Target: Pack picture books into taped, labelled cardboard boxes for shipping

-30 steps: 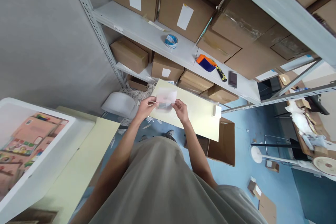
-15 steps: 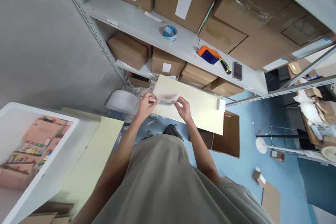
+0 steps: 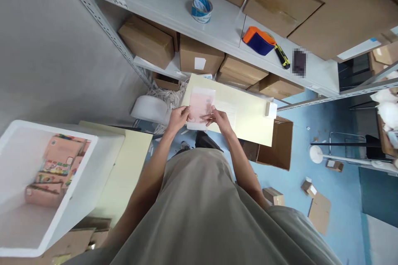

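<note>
A flat pink packet in what looks like a clear plastic sleeve (image 3: 202, 100) is held up over the cream-coloured table (image 3: 251, 122). My left hand (image 3: 178, 118) pinches its left edge, low down, with thumb and fingers closed. At the lower right edge, my right hand (image 3: 220, 120) grips it, thumb upward and fingers reaching across the lower part. The sleeve's pale lower border extends below the pink area. A sheet with faint printed lines (image 3: 226, 112) lies on the table just right of the packet.
A white foam box (image 3: 102, 165) with several pink packets stands at left. The shelf ahead (image 3: 224, 25) carries blue tape (image 3: 202, 9), an orange-and-blue tape dispenser (image 3: 258, 41), a yellow cutter (image 3: 282, 56) and cartons. An open carton (image 3: 276, 145) sits beside the table's right end.
The packet, earlier seen nearly edge-on and blurred between both hands, now shows its broad pink face. My right fingers have spread across its lower part. The camera view has shifted.
</note>
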A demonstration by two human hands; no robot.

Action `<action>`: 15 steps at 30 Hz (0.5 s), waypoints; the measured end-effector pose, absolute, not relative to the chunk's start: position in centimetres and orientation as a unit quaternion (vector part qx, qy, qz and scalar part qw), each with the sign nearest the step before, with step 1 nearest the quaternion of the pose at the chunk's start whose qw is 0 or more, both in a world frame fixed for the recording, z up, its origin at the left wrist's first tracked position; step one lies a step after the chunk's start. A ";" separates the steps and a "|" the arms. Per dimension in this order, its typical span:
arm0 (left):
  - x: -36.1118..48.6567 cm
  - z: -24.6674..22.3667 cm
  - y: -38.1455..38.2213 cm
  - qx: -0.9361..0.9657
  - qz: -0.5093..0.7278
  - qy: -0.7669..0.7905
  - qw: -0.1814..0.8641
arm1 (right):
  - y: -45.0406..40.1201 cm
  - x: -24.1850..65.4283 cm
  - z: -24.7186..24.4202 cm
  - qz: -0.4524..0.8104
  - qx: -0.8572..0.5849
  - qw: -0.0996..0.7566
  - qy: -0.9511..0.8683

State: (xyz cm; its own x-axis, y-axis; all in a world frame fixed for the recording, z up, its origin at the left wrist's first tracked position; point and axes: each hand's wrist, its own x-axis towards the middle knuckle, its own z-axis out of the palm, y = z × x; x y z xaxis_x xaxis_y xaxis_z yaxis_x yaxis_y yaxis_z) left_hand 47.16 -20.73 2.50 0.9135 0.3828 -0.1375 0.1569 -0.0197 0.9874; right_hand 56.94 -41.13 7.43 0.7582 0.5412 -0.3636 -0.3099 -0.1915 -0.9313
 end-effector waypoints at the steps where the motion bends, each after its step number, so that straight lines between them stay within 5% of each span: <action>1: 47.6 2.4 -20.8 0.712 0.090 0.197 0.668 | -41.0 57.3 7.3 0.341 -0.695 0.629 -0.075; 15: 55.3 -2.1 -18.7 0.725 -0.003 0.219 0.653 | -38.4 66.5 0.4 0.341 -0.718 0.601 -0.080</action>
State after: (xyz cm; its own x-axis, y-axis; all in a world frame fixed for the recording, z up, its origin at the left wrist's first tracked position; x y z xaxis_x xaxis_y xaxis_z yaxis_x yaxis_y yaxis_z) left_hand 55.29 -18.72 -2.11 0.9039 0.3139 -0.2905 0.3217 -0.0514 0.9454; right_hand 66.55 -38.39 0.41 0.7543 0.5252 -0.3940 -0.2960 -0.2637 -0.9181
